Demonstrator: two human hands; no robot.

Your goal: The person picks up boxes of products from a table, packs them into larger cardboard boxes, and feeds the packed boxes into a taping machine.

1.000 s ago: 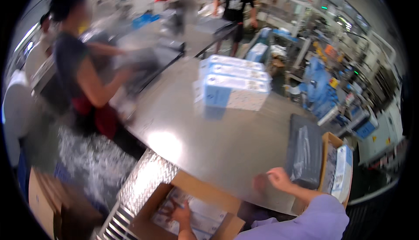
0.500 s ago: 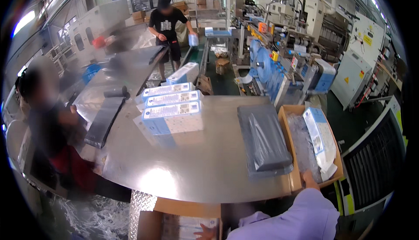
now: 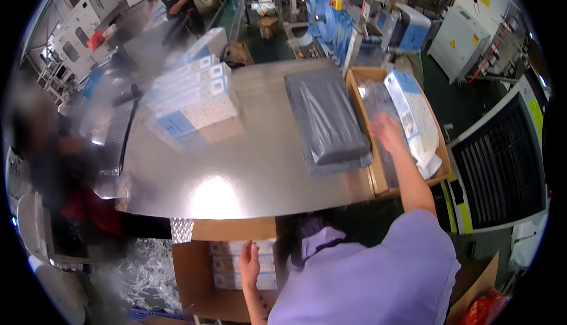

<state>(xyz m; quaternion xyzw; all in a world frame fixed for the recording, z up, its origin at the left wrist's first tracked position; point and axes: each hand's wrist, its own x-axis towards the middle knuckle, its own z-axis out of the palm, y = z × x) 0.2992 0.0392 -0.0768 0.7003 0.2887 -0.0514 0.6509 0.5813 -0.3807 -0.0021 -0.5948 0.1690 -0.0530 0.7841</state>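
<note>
My right hand [image 3: 387, 133] reaches into a carton [image 3: 378, 174] at the table's right side, over crumpled clear plastic [image 3: 373, 93]. Its fingers look apart, slightly blurred, and no held thing shows. Beside it in that carton lies a white and blue pack [image 3: 411, 109] with a loose white end. My left hand [image 3: 249, 263] is raised over an open carton [image 3: 192, 272] below the table edge, fingers stretched up and holding nothing. Several white and blue packs [image 3: 224, 264] lie inside that lower carton.
Black plastic-wrapped packs [image 3: 331, 121] lie on the metal table [image 3: 266, 177], left of the upper carton. Several white and blue packs [image 3: 198, 112] stand further left. A blurred person [image 3: 50, 153] is at the left; another person [image 3: 174, 0] stands beyond. Clear scraps [image 3: 147, 272] lie below.
My view has tilted down. My right hand has moved from the upper carton's near end to over the plastic. My left hand has lifted from the packs in the lower carton.
</note>
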